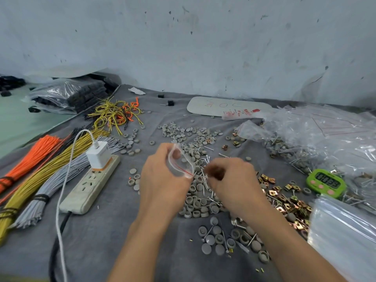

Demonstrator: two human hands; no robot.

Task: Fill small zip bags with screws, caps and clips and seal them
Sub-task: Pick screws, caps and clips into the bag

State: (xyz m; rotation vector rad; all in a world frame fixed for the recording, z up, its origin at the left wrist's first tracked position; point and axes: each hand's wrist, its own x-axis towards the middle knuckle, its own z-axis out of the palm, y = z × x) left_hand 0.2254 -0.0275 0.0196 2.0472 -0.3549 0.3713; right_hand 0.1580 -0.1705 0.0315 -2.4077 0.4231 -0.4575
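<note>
Head view: the small zip bag (180, 163) is held up over the middle of the surface (101, 241), its mouth spread open toward the right and its red seal line showing. It is pinched by the left grip (162, 180), with thumb and fingers curled round its left edge. The right grip (232, 178) is poised just beside the bag's mouth, fingers bunched and blurred; whether anything is pinched in it cannot be told. Screws (201, 176) are seen bristling between the two hands, over a heap of grey caps (195, 202). Gold clips (284, 198) are scattered to the right, with a green timer (326, 183) beyond them. Filled bags (325, 139) are heaped far right, and a clear stack of bags (345, 231) is seen near right. At left, a power strip (89, 186) with a white charger (99, 155) is laid beside orange, yellow and grey wire bundles (50, 169).
</note>
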